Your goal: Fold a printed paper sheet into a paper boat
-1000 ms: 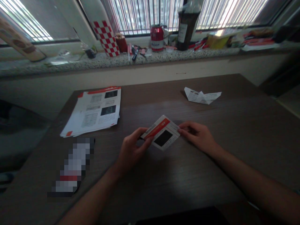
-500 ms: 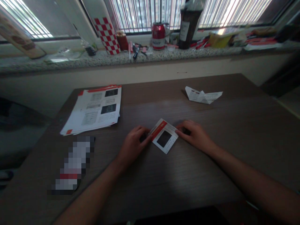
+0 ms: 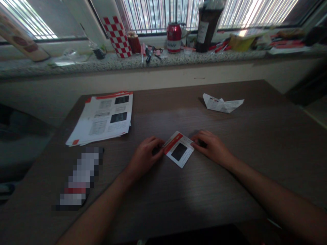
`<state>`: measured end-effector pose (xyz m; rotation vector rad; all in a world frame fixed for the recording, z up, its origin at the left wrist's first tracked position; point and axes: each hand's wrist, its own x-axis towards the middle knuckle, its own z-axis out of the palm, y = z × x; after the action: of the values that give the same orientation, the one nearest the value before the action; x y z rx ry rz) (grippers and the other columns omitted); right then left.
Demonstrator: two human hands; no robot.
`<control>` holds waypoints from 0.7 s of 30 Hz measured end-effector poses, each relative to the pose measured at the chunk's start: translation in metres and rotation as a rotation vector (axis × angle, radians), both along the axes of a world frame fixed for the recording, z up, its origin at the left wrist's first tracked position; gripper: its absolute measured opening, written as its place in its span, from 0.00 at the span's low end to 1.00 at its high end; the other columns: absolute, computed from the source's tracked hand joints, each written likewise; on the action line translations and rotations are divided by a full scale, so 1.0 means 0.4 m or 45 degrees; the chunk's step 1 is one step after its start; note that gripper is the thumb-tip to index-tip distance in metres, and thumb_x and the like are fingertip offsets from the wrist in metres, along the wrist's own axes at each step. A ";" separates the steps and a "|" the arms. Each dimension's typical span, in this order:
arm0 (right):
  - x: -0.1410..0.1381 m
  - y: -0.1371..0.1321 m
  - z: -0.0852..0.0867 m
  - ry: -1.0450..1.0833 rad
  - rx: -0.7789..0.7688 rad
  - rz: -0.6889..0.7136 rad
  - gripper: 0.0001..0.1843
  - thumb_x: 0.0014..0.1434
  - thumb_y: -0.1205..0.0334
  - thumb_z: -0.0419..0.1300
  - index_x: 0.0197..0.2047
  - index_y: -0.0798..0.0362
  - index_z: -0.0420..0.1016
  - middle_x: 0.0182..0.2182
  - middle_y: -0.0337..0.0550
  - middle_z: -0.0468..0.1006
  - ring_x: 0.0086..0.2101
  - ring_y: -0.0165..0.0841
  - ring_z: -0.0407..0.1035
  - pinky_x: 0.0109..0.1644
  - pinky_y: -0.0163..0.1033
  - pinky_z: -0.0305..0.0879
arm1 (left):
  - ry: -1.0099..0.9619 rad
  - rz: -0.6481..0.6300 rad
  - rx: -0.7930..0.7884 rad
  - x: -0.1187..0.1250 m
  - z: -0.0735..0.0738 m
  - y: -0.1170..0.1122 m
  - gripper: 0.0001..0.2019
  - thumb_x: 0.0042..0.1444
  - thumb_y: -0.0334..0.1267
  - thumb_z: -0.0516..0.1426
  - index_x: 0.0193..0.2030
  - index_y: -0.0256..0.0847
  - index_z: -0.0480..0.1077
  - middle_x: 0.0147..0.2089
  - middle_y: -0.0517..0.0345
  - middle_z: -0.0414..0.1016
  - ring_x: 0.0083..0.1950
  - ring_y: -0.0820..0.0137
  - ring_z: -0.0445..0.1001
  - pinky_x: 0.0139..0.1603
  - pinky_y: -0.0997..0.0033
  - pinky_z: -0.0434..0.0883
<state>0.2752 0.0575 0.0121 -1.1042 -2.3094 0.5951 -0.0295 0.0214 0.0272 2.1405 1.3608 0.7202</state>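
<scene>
A folded paper square (image 3: pixel 183 160), white with a red band and a dark printed picture, lies turned like a diamond at the middle of the table. My left hand (image 3: pixel 148 151) pinches its left corner between thumb and fingers. At the opposite corner, my right hand (image 3: pixel 209 145) grips the paper the same way. Farther back to the right stands a folded paper boat (image 3: pixel 221 104) made of printed white paper. The undersides of the square's corners are hidden by my fingers.
A stack of printed sheets (image 3: pixel 100 119) lies at the table's left. Nearer me is a pixelated, dark-edged phone-like object (image 3: pixel 81 177). On the granite windowsill (image 3: pixel 92 67) stand a red can (image 3: pixel 174 38), a dark drink cup (image 3: pixel 206 30) and a checkered red-and-white box (image 3: pixel 118 37).
Both hands keep their hold on the paper's side corners. The top corner of the paper sits very slightly lower; the view has shifted a little.
</scene>
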 end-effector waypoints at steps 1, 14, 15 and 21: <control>0.000 0.000 0.002 -0.004 0.002 0.005 0.03 0.69 0.63 0.63 0.45 0.50 0.77 0.36 0.43 0.77 0.39 0.39 0.71 0.44 0.44 0.66 | -0.004 -0.010 -0.011 -0.002 0.000 0.000 0.06 0.66 0.33 0.59 0.46 0.43 0.77 0.44 0.54 0.77 0.44 0.63 0.77 0.43 0.64 0.75; 0.021 0.002 0.003 0.009 -0.043 0.143 0.09 0.70 0.58 0.63 0.52 0.48 0.76 0.42 0.45 0.78 0.43 0.39 0.72 0.47 0.44 0.69 | 0.050 -0.048 0.014 -0.008 -0.011 0.003 0.09 0.67 0.32 0.58 0.51 0.42 0.76 0.45 0.52 0.77 0.44 0.63 0.77 0.44 0.61 0.76; 0.019 0.001 0.003 0.004 -0.036 0.141 0.09 0.70 0.58 0.63 0.52 0.48 0.76 0.41 0.45 0.78 0.43 0.39 0.72 0.47 0.44 0.69 | 0.050 -0.070 0.020 -0.010 -0.011 0.003 0.09 0.68 0.33 0.58 0.52 0.43 0.76 0.46 0.52 0.77 0.45 0.63 0.77 0.45 0.61 0.76; 0.016 -0.006 -0.003 -0.014 -0.004 0.158 0.08 0.72 0.58 0.61 0.52 0.47 0.75 0.45 0.46 0.77 0.46 0.40 0.73 0.48 0.46 0.71 | 0.085 -0.199 0.086 -0.023 -0.006 0.003 0.09 0.70 0.36 0.58 0.54 0.45 0.75 0.50 0.51 0.76 0.50 0.62 0.76 0.51 0.58 0.75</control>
<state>0.2818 0.0550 0.0108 -0.9729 -2.4003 0.6403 -0.0389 0.0224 0.0250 2.3131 1.2005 0.6470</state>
